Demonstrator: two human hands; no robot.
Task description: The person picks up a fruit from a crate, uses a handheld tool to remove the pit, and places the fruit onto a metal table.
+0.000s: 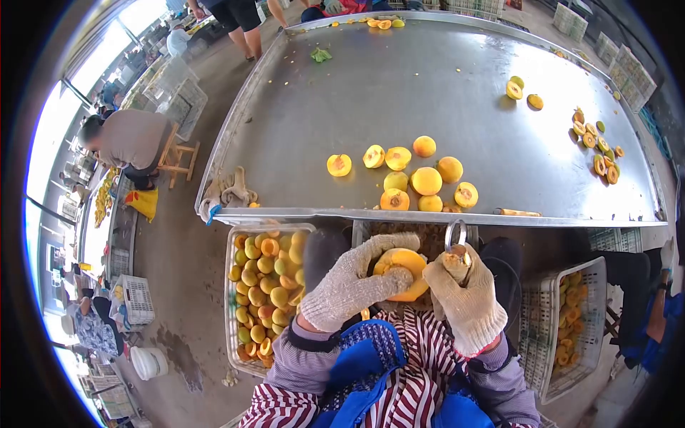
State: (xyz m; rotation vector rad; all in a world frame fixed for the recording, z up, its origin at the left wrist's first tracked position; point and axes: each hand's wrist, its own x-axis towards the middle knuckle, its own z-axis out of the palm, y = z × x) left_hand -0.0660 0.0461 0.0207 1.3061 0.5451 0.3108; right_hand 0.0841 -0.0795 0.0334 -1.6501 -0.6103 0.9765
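The peach half (401, 274) is between the left glove's (362, 279) thumb and fingers, clamped, over the lap; the right glove (467, 296) closes around a ring-ended tool (457, 251), its far part hidden.

No text, label, brand, number or sign can be read.
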